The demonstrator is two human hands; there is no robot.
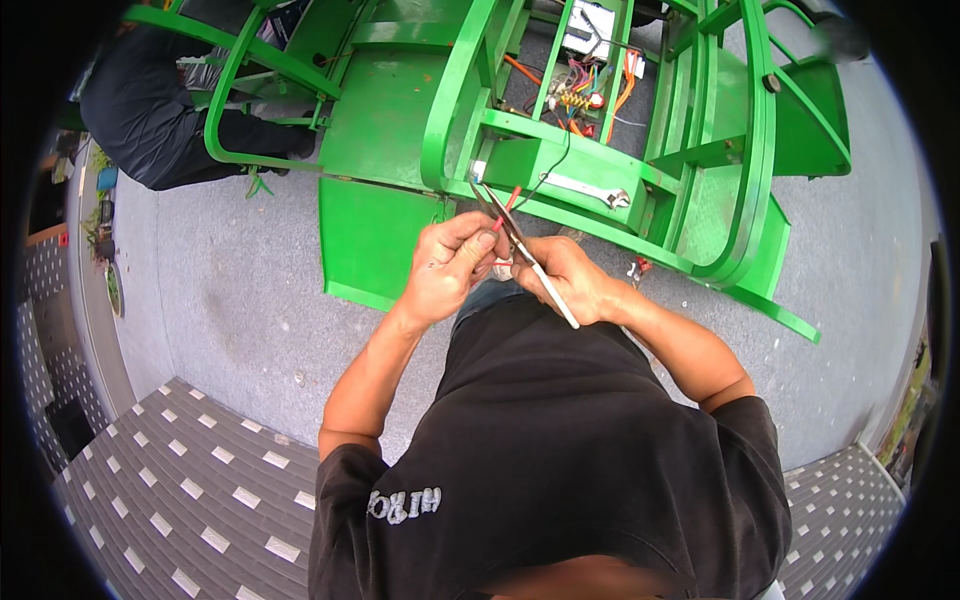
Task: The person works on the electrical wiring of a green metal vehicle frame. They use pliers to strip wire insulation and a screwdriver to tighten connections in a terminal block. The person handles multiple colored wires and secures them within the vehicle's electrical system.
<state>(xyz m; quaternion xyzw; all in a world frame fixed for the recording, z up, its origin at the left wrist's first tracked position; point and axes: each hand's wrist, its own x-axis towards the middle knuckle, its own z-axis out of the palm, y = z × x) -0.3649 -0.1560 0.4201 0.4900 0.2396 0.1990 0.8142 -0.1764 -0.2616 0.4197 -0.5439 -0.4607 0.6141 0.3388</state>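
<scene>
My left hand [450,262] is closed, thumb and forefinger pinching a thin red wire or tube [514,197]. My right hand [572,278] is wrapped round a scissors-like metal tool [538,266]. Its two long pointed blades point away from me, apart at the tips, and its pale straight handle runs back over my right hand. The red piece lies right beside the blades; whether they touch it I cannot tell. A thin black wire [566,158] comes down from the green frame [520,125] toward my fingers. My left fingers partly hide the red piece.
A wrench [590,188] lies on a green ledge just beyond my hands. Behind it, an open bay in the frame holds coloured wires [578,98] and a silver box [590,28]. At the far left another person [150,105] in dark clothes bends over the machine.
</scene>
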